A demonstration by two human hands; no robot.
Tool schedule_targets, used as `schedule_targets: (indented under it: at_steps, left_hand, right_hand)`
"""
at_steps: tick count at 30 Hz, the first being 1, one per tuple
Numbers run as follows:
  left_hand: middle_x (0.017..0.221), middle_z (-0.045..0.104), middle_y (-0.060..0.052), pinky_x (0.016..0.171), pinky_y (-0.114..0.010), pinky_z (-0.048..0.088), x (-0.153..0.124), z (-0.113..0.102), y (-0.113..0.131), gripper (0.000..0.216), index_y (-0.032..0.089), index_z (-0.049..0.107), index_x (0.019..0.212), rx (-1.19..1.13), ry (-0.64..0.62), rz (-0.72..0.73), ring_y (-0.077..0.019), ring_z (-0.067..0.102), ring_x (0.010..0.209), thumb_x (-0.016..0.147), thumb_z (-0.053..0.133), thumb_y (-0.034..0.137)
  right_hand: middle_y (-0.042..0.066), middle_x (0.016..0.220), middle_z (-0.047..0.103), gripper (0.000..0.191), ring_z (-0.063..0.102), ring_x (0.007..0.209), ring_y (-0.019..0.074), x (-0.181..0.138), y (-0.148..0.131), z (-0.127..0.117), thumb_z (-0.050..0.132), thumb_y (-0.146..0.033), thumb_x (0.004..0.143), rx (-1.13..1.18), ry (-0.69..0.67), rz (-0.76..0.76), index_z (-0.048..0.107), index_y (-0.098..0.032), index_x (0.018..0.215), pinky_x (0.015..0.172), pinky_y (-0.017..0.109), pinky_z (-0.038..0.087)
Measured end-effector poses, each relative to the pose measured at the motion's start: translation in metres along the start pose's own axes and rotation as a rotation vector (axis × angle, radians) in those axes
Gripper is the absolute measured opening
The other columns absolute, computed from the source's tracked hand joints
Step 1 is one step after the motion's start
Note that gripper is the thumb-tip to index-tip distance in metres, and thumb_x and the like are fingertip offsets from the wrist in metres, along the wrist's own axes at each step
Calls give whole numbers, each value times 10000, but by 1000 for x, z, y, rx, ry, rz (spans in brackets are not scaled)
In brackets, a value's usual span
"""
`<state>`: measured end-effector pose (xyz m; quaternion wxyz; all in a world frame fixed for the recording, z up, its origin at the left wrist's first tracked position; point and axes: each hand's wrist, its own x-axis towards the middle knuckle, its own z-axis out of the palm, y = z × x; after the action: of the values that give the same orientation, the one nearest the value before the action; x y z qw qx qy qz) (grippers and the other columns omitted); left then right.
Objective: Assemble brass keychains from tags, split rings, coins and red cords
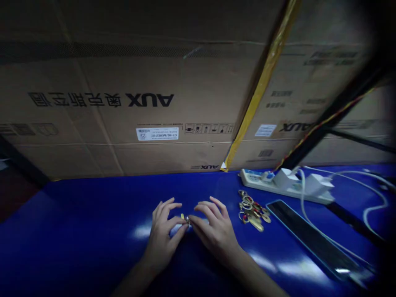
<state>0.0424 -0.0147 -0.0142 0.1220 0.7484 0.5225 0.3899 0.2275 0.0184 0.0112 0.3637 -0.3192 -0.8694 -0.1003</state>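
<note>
My left hand [163,233] and my right hand [217,231] meet over the blue table. Between their thumbs and index fingertips is a small silvery key ring [187,220], pinched from both sides. A bit of yellow metal [182,216] shows beside the left fingertips; most of it is hidden. The other fingers of both hands are raised and loosely curved. To the right of my right hand lies a heap of key rings with brass-coloured pendants [255,216], some with small red parts.
A phone [309,235] with a light blue edge lies at the right. Behind it, a white power strip [278,186] holds several plugs, and white cables [305,206] loop over the phone. Large cardboard boxes [123,119] stand along the table's back edge.
</note>
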Motion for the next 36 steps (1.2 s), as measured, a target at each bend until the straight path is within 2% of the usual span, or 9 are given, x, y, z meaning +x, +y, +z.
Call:
schedule_targets:
  at_steps: [17,22,29,32,36]
  left_hand:
    - [1225,568,-53,1057,-567,296,2,1,2,108,268,702,868,-160,-44,-70,-291,388,1279,857,604,225]
    - [1209,578,-69,1047,-542,321,7,-7,-1,94,246,699,826,-223,11,-126,-289,394,1273,858,612,263]
    - [1222,574,-81,1082,-503,295,21,-35,-12,146,224,706,809,-324,173,-188,-276,408,1282,858,610,323]
    - [1224,574,-82,1082,-496,297,23,-40,-16,155,222,705,817,-325,213,-199,-278,413,1282,860,605,332]
    - [1203,583,-76,1073,-498,308,23,-39,-16,146,228,703,812,-299,191,-193,-276,420,1273,858,607,326]
  right_hand:
    - [45,926,633,139,552,953,200,-4,5,10,517,-200,917,33,19,-1,652,-222,892,1001,476,339]
    - [46,931,619,102,548,946,201,-3,7,7,551,-216,904,83,-78,103,644,-221,945,994,471,339]
    - [68,1007,593,106,512,997,237,-3,3,11,565,-240,889,150,-375,141,638,-226,964,921,446,391]
    - [68,1023,588,105,506,1007,233,-2,-2,17,564,-229,893,152,-408,115,639,-231,966,932,444,381]
    - [56,1000,601,106,517,973,216,-2,-1,19,544,-182,902,160,-351,75,640,-228,904,952,457,356]
